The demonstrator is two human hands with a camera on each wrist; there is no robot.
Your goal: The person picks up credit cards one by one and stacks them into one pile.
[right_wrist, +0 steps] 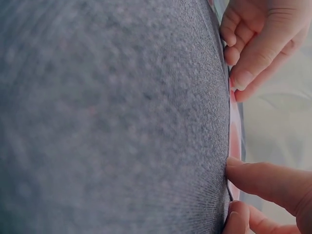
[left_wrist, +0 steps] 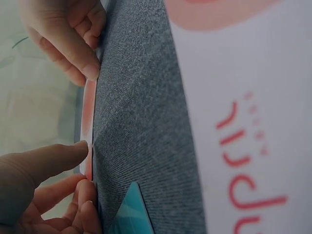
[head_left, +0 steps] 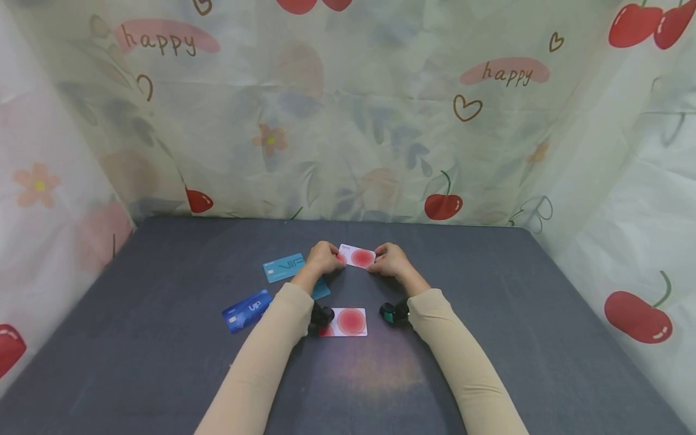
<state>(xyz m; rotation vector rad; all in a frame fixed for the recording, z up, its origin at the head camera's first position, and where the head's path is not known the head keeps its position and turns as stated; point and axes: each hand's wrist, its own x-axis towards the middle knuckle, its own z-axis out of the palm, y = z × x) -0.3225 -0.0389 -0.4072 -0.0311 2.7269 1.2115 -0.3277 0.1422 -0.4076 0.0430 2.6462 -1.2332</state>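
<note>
A white card with red circles point(head_left: 359, 257) is held between both hands near the far part of the table. My left hand point(head_left: 323, 258) pinches its left end between thumb and fingers. On its right end, the thumb and fingers of my right hand point(head_left: 394, 262) pinch the edge. Both wrist views show the held card point(left_wrist: 87, 112) nearly edge-on, close over the dark cloth. A similar white card with red circles point(head_left: 350, 322) lies nearer, between the forearms, its left end partly hidden by the black left wrist camera.
Left of the left hand lies a teal VIP card point(head_left: 284, 268). A second teal card point(head_left: 322, 290) is partly covered by the left wrist. A dark blue VIP card point(head_left: 246, 310) lies beside the left forearm. A patterned curtain point(head_left: 348, 151) surrounds the dark table point(head_left: 489, 290).
</note>
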